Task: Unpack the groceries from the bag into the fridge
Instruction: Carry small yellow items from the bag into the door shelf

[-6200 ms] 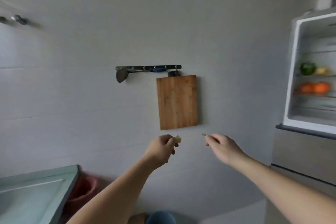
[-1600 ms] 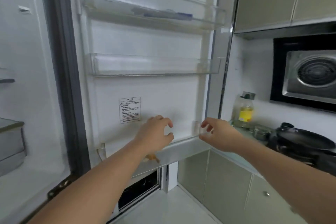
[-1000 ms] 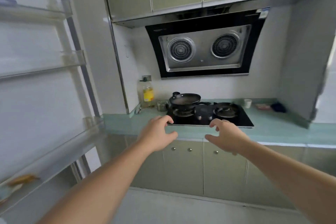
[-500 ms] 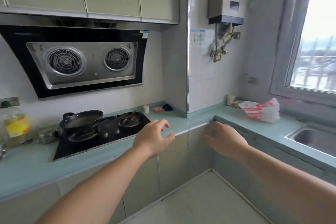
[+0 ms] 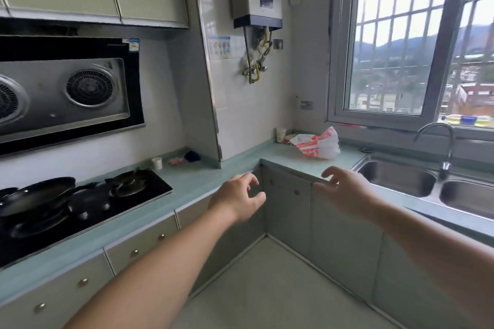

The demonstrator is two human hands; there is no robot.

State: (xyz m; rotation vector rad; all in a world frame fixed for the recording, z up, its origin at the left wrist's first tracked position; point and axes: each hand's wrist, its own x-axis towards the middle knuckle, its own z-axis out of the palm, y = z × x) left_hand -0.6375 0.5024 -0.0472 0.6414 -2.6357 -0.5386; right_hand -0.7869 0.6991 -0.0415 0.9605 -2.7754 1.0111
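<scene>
A white plastic grocery bag with red print (image 5: 318, 144) lies on the pale green countertop (image 5: 278, 152) in the far corner, below the window. My left hand (image 5: 238, 197) hovers in front of the counter's inner corner with its fingers loosely curled, and it holds nothing. To its right my right hand (image 5: 344, 189) is stretched out toward the counter edge below the bag, fingers relaxed and empty. Both hands are well short of the bag. The fridge is out of view.
A black hob (image 5: 80, 208) with a frying pan (image 5: 34, 195) sits on the left counter under a range hood (image 5: 64, 93). A double steel sink (image 5: 427, 181) with a tap (image 5: 443, 147) lies at right. Small paper cups (image 5: 280, 134) stand near the bag. Cabinets line the floor corner.
My view has swung right, from the open fridge door past the hob to the corner counter with the bag and sink. Both hands stay raised and empty.
</scene>
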